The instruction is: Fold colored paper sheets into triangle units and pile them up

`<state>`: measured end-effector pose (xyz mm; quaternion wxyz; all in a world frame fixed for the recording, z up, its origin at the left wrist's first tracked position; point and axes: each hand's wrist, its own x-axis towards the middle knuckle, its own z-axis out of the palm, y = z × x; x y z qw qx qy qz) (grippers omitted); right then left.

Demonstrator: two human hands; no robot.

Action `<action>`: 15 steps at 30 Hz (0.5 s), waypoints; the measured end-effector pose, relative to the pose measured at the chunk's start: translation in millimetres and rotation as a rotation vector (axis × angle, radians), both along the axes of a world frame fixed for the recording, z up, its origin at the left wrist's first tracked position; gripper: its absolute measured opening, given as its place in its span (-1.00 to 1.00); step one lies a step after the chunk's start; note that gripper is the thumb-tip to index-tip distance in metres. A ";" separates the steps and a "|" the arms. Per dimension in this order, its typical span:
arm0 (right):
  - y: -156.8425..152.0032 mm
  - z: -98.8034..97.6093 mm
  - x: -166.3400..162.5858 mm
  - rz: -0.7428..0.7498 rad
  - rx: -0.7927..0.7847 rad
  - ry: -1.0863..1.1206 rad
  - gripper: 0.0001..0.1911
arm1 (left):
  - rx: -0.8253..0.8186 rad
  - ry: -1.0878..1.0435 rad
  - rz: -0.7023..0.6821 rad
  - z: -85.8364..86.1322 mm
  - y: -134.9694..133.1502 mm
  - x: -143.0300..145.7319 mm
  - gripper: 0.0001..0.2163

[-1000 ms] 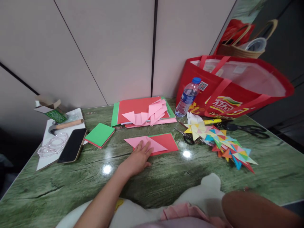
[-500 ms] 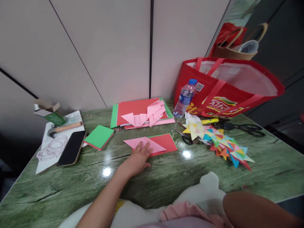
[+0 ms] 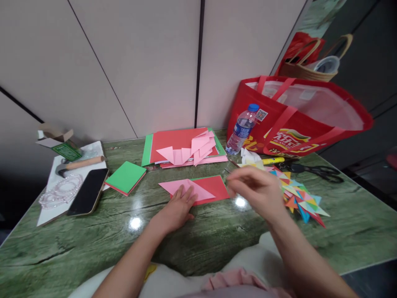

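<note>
My left hand (image 3: 175,209) lies flat and open on the green table, its fingertips pressing the near edge of a folded pink paper (image 3: 188,188). That paper rests on a red sheet (image 3: 214,187). My right hand (image 3: 257,191) hovers just right of the red sheet, above the table, blurred by motion. Its fingers look loosely curled, and nothing shows in them. Behind it lies a pile of multicoloured folded paper triangles (image 3: 297,196).
A stack of red, green and pink sheets (image 3: 182,150) lies by the wall. A green pad (image 3: 125,177), a phone (image 3: 89,191), a hammer (image 3: 77,164), beads and a small box sit left. A water bottle (image 3: 242,129), red bag (image 3: 297,120), yellow marker and black scissors (image 3: 316,169) are right.
My right hand has come up from the lower right edge to hover beside the red sheet. The left hand stays on the pink paper.
</note>
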<state>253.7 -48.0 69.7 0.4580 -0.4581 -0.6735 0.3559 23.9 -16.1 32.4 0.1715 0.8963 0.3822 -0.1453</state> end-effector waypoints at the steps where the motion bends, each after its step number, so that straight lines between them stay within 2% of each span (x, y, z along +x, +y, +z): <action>1: 8.5 -5.9 -2.7 -0.016 0.045 -0.026 -0.79 | 0.005 -0.005 -0.002 -0.5 0.0 -0.1 -0.39; 4: 33.9 -37.4 -8.6 0.014 0.128 -0.160 -0.84 | 0.016 -0.006 0.001 -1.5 0.2 0.2 -0.41; 8: 48.9 -78.6 -6.6 0.140 0.032 -0.252 -0.78 | 0.016 -0.011 0.009 -0.8 0.1 1.5 -0.41; 11: 49.3 -90.5 -3.1 0.213 -0.047 -0.250 -0.73 | 0.007 -0.003 0.006 1.1 -0.2 2.2 -0.42; 15: 50.9 -92.9 -1.7 0.242 -0.089 -0.251 -0.69 | -0.005 0.006 -0.001 1.3 0.1 2.2 -0.42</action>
